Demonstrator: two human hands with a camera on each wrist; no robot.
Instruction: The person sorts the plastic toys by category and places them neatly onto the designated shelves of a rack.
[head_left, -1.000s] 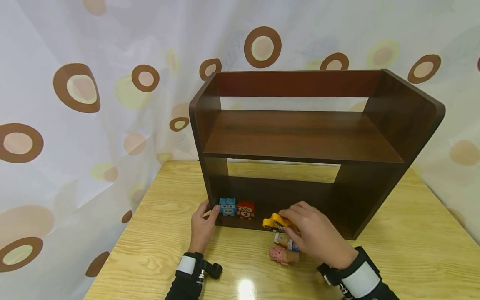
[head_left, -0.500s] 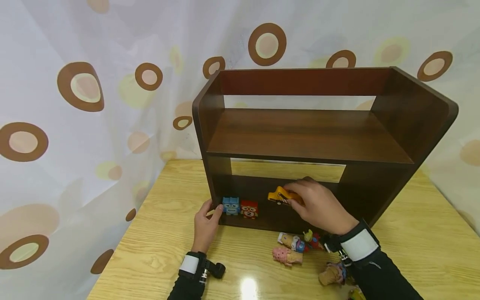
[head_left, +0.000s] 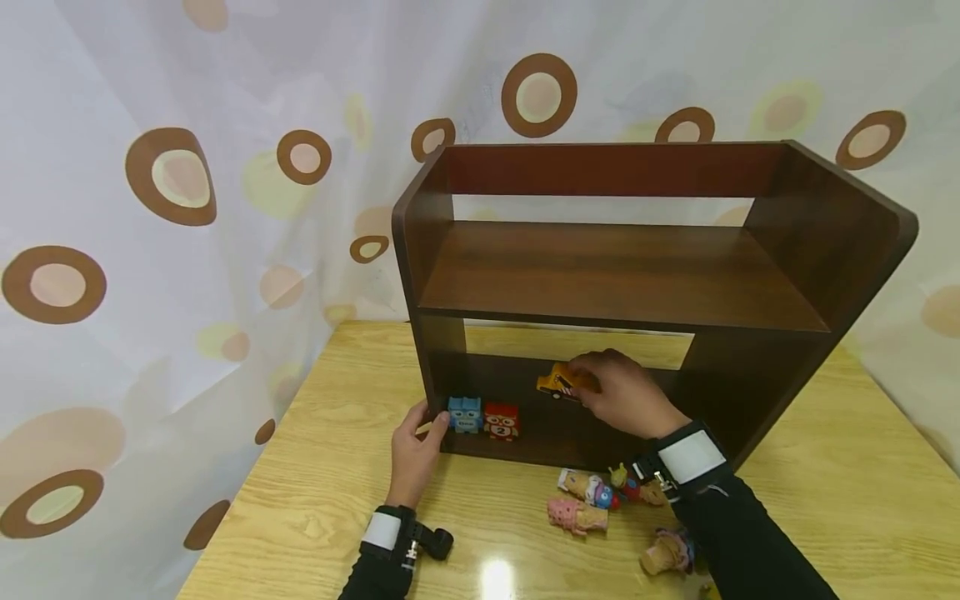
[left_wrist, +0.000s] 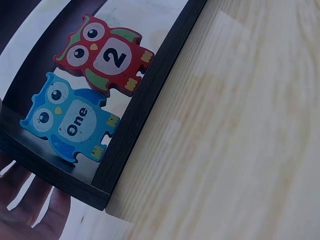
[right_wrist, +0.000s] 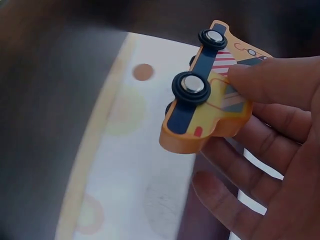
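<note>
A dark wooden shelf unit [head_left: 622, 275] stands on the light wood table [head_left: 315, 492]. My right hand [head_left: 618, 396] reaches into the bottom compartment and grips a yellow toy car [head_left: 558, 382], [right_wrist: 212, 95] above the bottom board. My left hand [head_left: 416, 446] holds the shelf's lower left front corner, fingers curled round the side panel. Just right of that hand, a blue owl block [head_left: 465, 413], [left_wrist: 67, 122] marked "One" and a red owl block [head_left: 501, 421], [left_wrist: 102, 55] marked "2" stand side by side on the bottom board.
Several small toy figures lie on the table in front of the shelf: a pink one [head_left: 573, 517], a blue-and-beige one [head_left: 588, 486] and a cone-shaped one [head_left: 666, 552]. A spotted white curtain [head_left: 172, 208] hangs behind. The upper shelf board [head_left: 615, 271] holds nothing.
My right hand lifted the yellow car from the shelf's front edge and carried it up and back into the bottom compartment. The left hand kept its hold on the corner.
</note>
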